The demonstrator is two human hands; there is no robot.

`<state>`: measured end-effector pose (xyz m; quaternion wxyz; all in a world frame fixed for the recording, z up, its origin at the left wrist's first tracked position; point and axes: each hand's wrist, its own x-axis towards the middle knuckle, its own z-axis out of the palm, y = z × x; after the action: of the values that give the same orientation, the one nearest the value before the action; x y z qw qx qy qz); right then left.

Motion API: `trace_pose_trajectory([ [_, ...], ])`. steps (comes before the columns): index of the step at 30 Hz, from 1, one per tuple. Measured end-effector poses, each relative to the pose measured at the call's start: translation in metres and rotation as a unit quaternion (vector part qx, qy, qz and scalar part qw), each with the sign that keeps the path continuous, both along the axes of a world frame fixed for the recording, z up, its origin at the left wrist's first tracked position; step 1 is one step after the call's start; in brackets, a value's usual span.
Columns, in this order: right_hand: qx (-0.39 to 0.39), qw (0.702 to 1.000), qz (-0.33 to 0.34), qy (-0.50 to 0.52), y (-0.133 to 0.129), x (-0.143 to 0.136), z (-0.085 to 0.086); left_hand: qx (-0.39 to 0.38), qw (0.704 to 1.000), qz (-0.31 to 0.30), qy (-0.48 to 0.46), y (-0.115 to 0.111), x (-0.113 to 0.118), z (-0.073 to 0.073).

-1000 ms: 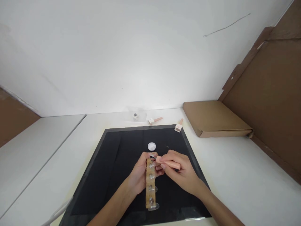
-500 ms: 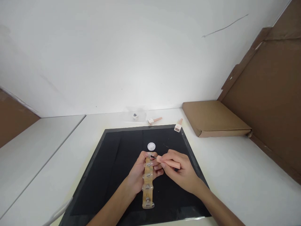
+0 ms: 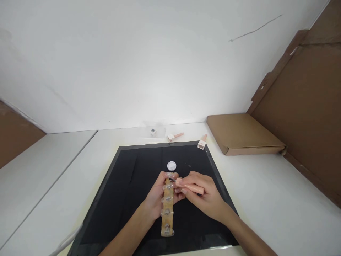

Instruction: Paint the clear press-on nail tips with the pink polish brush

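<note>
My left hand (image 3: 156,193) is closed around the upper part of a yellowish strip (image 3: 167,206). Several clear pieces that look like false nail tips sit crosswise along the strip, the topmost one (image 3: 169,175) by my left thumb. In my right hand (image 3: 206,193) is a nail polish brush (image 3: 193,187) with a peach-coloured cap as its handle, pinched between thumb and fingers. Its dark bristles point left at the top end of the strip; whether they touch the top piece is too small to tell. Just beyond lies a small round white dish (image 3: 171,166).
A black mat (image 3: 144,163) covers the table under my hands. Two peach-and-white bottles (image 3: 171,137) (image 3: 201,144) lie at its far edge, near a clear plastic bag (image 3: 159,131). A flat cardboard box (image 3: 245,133) rests at the back right, and a white cable (image 3: 66,240) runs at lower left.
The brush tip has shifted slightly left and down along the top of the strip, my right hand moving with it. My left hand keeps its hold on the strip.
</note>
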<state>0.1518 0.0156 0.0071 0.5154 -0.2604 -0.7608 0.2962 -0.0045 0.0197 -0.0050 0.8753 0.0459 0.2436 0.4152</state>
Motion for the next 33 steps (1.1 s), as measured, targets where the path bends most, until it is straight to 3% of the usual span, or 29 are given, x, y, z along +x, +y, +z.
trace_pose_trajectory([
  [5, 0.001, 1.000, -0.007, -0.011, 0.001, -0.001, -0.001, -0.008, 0.999, -0.002, 0.033, -0.002, 0.003, 0.001],
  [19, 0.003, 0.999, -0.037, 0.007, -0.001, 0.001, 0.001, 0.038, 0.999, -0.004, -0.019, 0.002, -0.007, -0.005],
  [33, -0.039, 0.999, -0.007, 0.020, -0.002, -0.002, 0.002, 0.088, 0.994, -0.025, 0.055, -0.002, -0.004, -0.004],
])
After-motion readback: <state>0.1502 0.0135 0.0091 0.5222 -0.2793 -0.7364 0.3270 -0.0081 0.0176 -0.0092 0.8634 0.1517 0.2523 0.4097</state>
